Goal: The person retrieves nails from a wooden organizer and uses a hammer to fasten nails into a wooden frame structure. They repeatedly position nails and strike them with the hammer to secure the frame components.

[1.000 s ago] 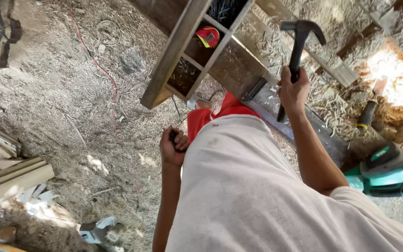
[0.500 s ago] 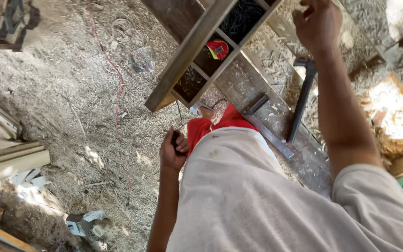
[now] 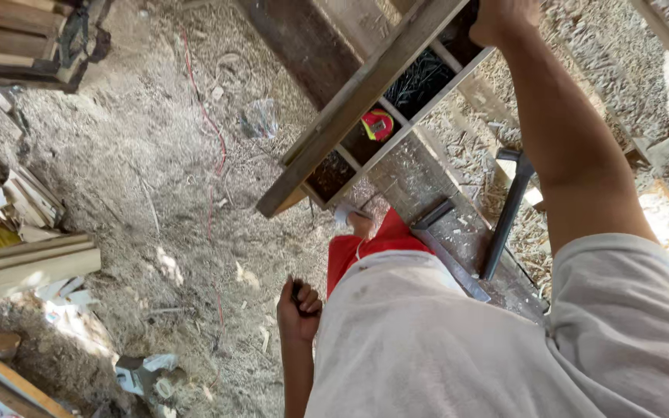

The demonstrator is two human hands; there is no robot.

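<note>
Right hand [image 3: 505, 19] up at the far compartment of the wooden divided tray [image 3: 365, 116], over the dark nails [image 3: 421, 77]; fingers hidden at frame edge, so can't tell whether gripping or loose. Left hand [image 3: 299, 306] clenched around something small and dark at hip level, kept close to the body. Hammer [image 3: 509, 213] parked flat on the plank [image 3: 420, 182], within easy reach. Tape measure [image 3: 378, 124] stowed in the middle compartment. Sawdust-covered floor [image 3: 133, 178] around, red cord [image 3: 209, 139] trailing across it.

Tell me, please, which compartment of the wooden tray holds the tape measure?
The middle compartment: the red-and-yellow tape measure lies there. The one beyond holds dark nails, near the right hand.
</note>
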